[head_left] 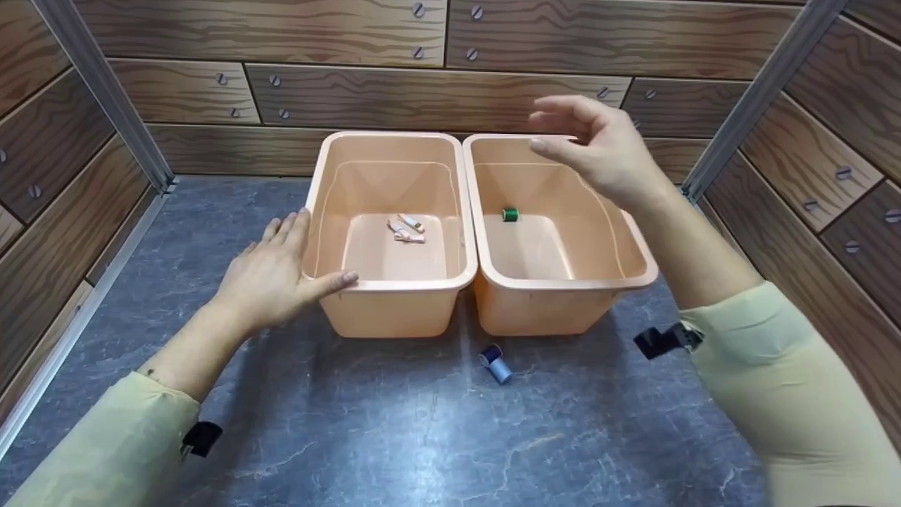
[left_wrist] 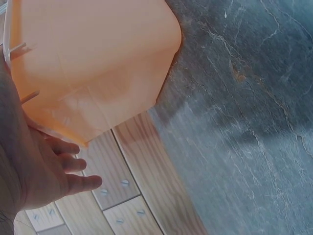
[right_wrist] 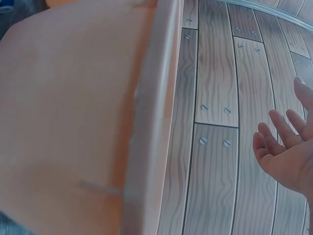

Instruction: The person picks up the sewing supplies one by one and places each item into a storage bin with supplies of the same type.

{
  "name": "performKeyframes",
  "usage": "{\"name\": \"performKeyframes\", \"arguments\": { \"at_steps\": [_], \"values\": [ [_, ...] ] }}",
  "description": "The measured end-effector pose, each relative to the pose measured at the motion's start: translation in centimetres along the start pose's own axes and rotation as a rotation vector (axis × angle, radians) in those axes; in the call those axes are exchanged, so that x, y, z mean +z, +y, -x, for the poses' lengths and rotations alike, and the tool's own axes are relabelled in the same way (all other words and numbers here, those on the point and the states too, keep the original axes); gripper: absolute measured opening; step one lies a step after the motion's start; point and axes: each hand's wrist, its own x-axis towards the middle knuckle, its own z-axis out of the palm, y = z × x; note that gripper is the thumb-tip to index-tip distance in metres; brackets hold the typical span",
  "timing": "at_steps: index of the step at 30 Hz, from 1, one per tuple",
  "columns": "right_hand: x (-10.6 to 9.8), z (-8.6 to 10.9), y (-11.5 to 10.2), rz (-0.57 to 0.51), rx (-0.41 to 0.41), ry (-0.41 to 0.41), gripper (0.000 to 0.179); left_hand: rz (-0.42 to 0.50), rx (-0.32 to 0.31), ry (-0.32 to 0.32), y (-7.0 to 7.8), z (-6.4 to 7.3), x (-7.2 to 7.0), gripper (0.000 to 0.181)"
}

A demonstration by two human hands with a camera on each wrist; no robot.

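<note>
Two peach plastic bins stand side by side in the head view. My left hand (head_left: 271,271) rests on the near left corner of the left bin (head_left: 394,285), thumb over the front rim and fingers straight along its side. Several small white-and-pink clips or tags (head_left: 407,231) lie on that bin's floor. Above the far part of the right bin (head_left: 563,284), my right hand (head_left: 605,151) hovers with loosely bent fingers and holds nothing. A green thread spool (head_left: 510,215) lies inside the right bin. In the right wrist view, the right hand (right_wrist: 288,147) is clear of the rim.
A dark blue spool (head_left: 490,354) and a light blue spool (head_left: 500,371) touch on the marbled grey-blue table (head_left: 394,436) before the bins. Wood-patterned walls (head_left: 352,98) with metal corner posts (head_left: 105,91) enclose the back and sides.
</note>
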Motion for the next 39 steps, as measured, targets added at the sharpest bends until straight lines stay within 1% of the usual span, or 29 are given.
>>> {"name": "performKeyframes", "arguments": {
  "at_steps": [3,9,13,20,22,27,29,35,39],
  "values": [
    [-0.7,0.8,0.1,0.072,-0.001,-0.003,0.047,-0.002,0.001,-0.002,0.0,0.0,0.0,0.130],
    [-2.0,2.5,0.6,0.250,0.032,-0.005,0.054,0.003,0.001,-0.003,-0.2,0.0,-0.1,0.129],
    [-2.5,3.4,1.2,0.317,0.041,-0.009,0.058,0.005,-0.002,0.001,-0.3,0.2,-0.2,0.129],
    [-3.4,5.3,1.6,0.436,0.099,-0.036,0.077,0.003,-0.002,-0.002,-0.3,0.3,-0.1,0.130],
    [-3.7,5.7,1.7,0.491,0.088,-0.038,0.082,0.000,-0.002,-0.003,-0.2,0.2,-0.1,0.130],
    [-4.1,6.9,2.4,0.644,0.003,-0.045,0.092,-0.007,0.007,0.002,-0.1,0.2,-0.2,0.129],
    [-4.2,7.4,2.7,0.696,-0.011,-0.055,0.095,-0.007,0.010,0.004,0.0,0.2,-0.3,0.129],
    [-4.4,8.6,3.5,0.793,0.034,-0.097,0.108,-0.004,0.013,0.003,0.1,0.1,-0.3,0.129],
    [-4.7,9.4,4.3,0.812,0.054,-0.104,0.112,-0.004,0.017,0.006,0.0,0.0,-0.2,0.130]
  ]
}}
